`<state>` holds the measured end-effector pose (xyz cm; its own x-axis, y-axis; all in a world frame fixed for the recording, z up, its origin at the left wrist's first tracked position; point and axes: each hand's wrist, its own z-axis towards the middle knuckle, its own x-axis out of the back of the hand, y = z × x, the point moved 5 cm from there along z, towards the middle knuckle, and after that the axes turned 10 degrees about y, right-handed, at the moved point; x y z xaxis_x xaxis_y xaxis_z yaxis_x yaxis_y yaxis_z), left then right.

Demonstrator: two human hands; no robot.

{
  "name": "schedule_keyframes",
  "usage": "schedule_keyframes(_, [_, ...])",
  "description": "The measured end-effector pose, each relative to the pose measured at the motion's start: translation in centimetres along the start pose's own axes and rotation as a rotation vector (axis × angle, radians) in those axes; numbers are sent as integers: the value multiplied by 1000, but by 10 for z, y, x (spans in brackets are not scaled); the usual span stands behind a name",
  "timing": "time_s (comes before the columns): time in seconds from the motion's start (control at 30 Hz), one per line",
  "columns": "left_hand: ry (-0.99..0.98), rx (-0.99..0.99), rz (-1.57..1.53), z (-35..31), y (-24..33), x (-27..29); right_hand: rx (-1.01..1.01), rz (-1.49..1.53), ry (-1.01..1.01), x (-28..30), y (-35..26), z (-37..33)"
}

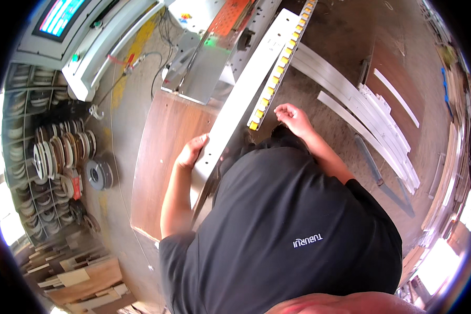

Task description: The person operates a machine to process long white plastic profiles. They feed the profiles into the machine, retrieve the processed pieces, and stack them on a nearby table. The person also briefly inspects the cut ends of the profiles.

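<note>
Pressing our left hand [192, 152] to the left edge of a long white panel [240, 97], we had fingertips right on its rim, near the drilled holes at the close end; how far the fingers wrapped beneath, we could not tell. And the panel itself? It slanted up and away in front of us, between a brown wood-grain board [167, 152] on our left and a rail of yellow rollers [276, 78] on our right! Our right hand [294, 118] was up just beside the rail's near end, fingers loosely bent, slightly parted and gripping nothing we could see. Beyond the board we had a metal plate [203, 76]; white strips [350, 94] lay off to our right, and coiled rolls [68, 149] crowded the far left.
</note>
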<state>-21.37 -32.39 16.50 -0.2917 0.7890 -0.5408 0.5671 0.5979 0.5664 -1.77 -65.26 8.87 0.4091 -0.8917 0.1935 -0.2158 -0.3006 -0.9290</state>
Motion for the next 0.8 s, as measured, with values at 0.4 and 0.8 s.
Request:
schedule_keyframes(0.4, [13, 53, 46, 0, 15, 27, -42, -50, -98, -9, -13, -4])
schedule_keyframes(0.8, [-57, 56, 199, 12, -9, 23, -87, 594, 82, -34, -94, 55])
